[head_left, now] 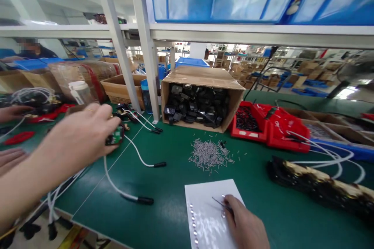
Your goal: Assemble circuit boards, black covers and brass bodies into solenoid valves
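Observation:
My left hand, slightly blurred, is closed round a small circuit board with a dark body, lifted over the left side of the bench. A white cable with a black end seems to hang from it down to the bench. Low in the middle, my right hand grips thin tweezers above a white sheet. Small shiny round pieces run in a row along the sheet's left edge. Beyond the sheet lies a loose pile of small grey pins.
Behind the pins stands a cardboard box of black parts. Red bins and a row of black-and-brass assemblies sit to the right. Shelf posts rise at centre left. A co-worker's hands show at far left.

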### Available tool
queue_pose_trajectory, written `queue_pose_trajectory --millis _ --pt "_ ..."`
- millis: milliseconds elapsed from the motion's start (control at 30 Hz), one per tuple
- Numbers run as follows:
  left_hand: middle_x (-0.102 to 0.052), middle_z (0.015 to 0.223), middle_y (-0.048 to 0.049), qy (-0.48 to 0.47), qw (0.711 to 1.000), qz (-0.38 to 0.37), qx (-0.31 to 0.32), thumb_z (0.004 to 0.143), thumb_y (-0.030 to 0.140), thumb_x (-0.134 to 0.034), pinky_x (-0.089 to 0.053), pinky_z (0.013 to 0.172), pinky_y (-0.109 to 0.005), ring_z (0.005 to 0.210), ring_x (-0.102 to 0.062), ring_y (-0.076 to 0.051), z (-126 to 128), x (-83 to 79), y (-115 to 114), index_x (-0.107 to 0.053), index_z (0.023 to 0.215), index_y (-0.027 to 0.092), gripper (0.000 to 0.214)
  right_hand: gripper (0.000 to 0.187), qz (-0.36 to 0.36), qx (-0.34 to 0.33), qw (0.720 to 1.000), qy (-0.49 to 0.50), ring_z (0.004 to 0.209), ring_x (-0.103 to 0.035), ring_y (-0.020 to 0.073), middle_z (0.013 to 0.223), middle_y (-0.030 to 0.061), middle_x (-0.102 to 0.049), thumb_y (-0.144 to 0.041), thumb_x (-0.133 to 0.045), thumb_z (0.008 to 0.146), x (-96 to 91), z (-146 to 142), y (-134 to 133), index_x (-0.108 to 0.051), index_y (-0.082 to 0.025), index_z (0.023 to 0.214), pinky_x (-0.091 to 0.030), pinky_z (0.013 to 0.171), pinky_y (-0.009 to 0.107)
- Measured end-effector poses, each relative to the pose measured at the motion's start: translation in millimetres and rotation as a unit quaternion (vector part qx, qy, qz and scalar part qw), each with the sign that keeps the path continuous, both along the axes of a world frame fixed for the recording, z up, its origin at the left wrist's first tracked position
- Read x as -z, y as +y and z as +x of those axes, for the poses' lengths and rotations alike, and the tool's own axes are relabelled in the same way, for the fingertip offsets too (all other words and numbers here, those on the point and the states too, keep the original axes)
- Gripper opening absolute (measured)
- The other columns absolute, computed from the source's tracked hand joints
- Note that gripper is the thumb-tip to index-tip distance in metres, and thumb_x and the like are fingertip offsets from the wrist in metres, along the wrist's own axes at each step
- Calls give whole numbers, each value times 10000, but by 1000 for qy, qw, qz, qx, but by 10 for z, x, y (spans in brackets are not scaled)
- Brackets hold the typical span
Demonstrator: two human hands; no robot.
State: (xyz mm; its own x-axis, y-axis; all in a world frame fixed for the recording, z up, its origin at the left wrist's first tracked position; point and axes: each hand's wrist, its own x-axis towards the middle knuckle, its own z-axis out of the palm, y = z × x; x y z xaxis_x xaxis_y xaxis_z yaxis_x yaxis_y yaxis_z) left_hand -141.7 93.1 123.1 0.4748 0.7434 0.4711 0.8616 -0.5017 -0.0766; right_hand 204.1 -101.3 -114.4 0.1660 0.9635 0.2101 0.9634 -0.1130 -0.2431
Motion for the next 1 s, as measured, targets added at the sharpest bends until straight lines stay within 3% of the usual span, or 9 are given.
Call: queue_pose_trajectory --millis 100,233,333,500,633,700,800,867,1000 --pt "-511 901 -60 207 969 -86 103 530 224 -733 -420 767 -393 924 -477 -293 521 398 -115 -590 789 201 296 191 -7 5 1000 -1 699 -671 150 914 0 -677 -151 -379 844 -40 -48 1 -507 -245 949 -496 533 220" --pt "-535 1009 -114 207 937 -182 213 478 135 -782 -402 799 -406 992 -475 -315 1052 916 -261 -596 796 194 373 210 -14 18 1000 -11 677 -663 157 889 10 -670 -103 -376 822 -82 -96 3 -493 -233 938 -475 537 231" --pt "-544 1001 -141 188 931 -201 238 453 112 -811 -398 799 -433 981 -480 -342 1282 1064 -303 -600 800 175 411 202 -15 26 999 -15 670 -656 159 861 15 -663 -94 -377 826 -119 -122 9 -488 -230 926 -454 536 228" --pt "-546 959 -77 9 915 -288 282 468 337 -842 -382 808 -403 941 -477 -306 1550 1207 -304 -583 950 222 558 215 -25 30 999 -17 658 -648 162 834 16 -656 -73 -392 811 -156 -155 28 -502 -221 921 -437 519 221" --pt "-536 935 -60 -170 887 -337 267 725 409 -641 -356 831 -398 923 -473 -266 1674 1302 -398 -538 1026 231 364 215 23 29 998 43 662 -640 158 789 9 -646 -71 -405 788 -265 -148 -6 -544 -217 864 -461 556 216" --pt "-520 831 -37 -360 782 -462 212 834 497 -442 -389 751 -362 790 -493 -215 1682 1265 -496 -500 1047 232 345 191 97 38 988 117 655 -631 153 752 15 -632 -112 -409 819 -416 -165 -33 -569 -211 852 -479 584 213" --pt "-510 740 -34 -569 426 -694 110 855 596 -259 -425 645 -316 653 -502 -172 1668 1150 -680 -508 1022 194 501 190 197 34 956 216 740 -628 161 834 53 -632 -210 -430 876 -713 -287 -14 -602 -204 958 -513 646 218" --pt "-542 751 -56 -614 262 -742 56 870 567 -266 -449 652 -300 660 -534 -165 1672 1100 -803 -540 987 158 506 258 210 -2 951 228 928 -608 189 1051 88 -606 -215 -456 871 -861 -424 52 -575 -216 1100 -524 758 254" --pt "-594 799 -81 -674 214 -706 -34 900 445 -330 -463 634 -275 666 -566 -161 1693 1139 -1015 -578 945 127 405 407 144 -56 967 203 974 -608 193 1148 68 -580 -48 -389 795 -862 -678 162 -563 -228 1115 -528 824 296"
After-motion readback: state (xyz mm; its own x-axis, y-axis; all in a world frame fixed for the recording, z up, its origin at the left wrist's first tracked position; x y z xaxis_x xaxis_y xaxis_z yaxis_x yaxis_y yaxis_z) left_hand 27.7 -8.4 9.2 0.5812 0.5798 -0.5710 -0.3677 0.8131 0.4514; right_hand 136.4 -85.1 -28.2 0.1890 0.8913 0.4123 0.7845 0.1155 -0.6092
